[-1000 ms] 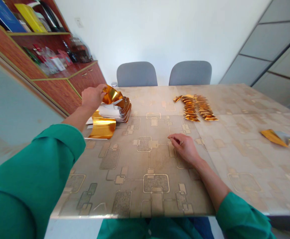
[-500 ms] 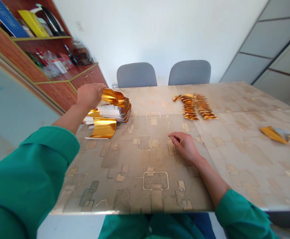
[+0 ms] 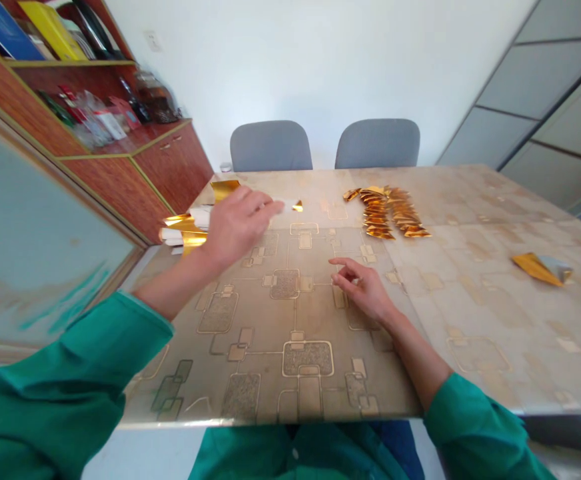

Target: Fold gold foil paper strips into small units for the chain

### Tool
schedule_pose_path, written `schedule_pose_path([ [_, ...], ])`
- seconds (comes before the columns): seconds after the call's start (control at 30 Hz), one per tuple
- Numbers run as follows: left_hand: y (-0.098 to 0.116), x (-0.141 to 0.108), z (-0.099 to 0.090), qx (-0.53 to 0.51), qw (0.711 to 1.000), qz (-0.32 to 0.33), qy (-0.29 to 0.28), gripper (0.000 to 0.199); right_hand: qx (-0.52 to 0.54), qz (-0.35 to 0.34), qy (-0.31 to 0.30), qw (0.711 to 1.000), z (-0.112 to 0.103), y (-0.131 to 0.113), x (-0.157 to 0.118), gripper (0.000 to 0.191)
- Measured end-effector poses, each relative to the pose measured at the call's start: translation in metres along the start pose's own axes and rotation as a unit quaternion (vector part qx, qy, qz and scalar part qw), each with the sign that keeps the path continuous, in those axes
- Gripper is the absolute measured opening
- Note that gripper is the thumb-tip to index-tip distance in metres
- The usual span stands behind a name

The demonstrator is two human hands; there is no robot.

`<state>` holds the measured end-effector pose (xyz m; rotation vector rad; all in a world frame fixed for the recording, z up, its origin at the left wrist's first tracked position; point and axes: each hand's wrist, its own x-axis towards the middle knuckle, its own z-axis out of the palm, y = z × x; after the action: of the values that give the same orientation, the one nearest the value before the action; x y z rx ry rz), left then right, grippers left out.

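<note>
Left hand (image 3: 235, 227) narrowly pinches a foil strip (image 3: 290, 206) (light, soft, creases easily; hold by its edge) beside the foil stack (image 3: 185, 227); right hand (image 3: 363, 290) lies open, empty.

We've got 2 grey office chairs (image 3: 271, 145) side by side at 12 o'clock, just past the table edge, w/ a white wall (image 3: 320, 67) behind & a wall socket (image 3: 152, 41) at 11. At 10 o'clock: wooden cabinet (image 3: 170, 173) w/ blue binder (image 3: 0, 20), yellow folder (image 3: 50, 30), glass jar (image 3: 153, 97) on its shelves. Grey wall panels (image 3: 535, 113) at 2. Beige patterned tabletop (image 3: 310, 360) fills 6 o'clock.
</note>
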<state>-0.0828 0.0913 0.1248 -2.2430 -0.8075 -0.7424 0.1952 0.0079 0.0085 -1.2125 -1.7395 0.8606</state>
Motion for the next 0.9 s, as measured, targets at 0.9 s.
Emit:
schedule_pose_path([
  [0.9, 0.144, -0.084, 0.034, -0.354, 0.926, 0.134, -0.012, 0.023, 0.080, 0.038, -0.105, 0.991, -0.019, 0.022, 0.004, 0.051],
])
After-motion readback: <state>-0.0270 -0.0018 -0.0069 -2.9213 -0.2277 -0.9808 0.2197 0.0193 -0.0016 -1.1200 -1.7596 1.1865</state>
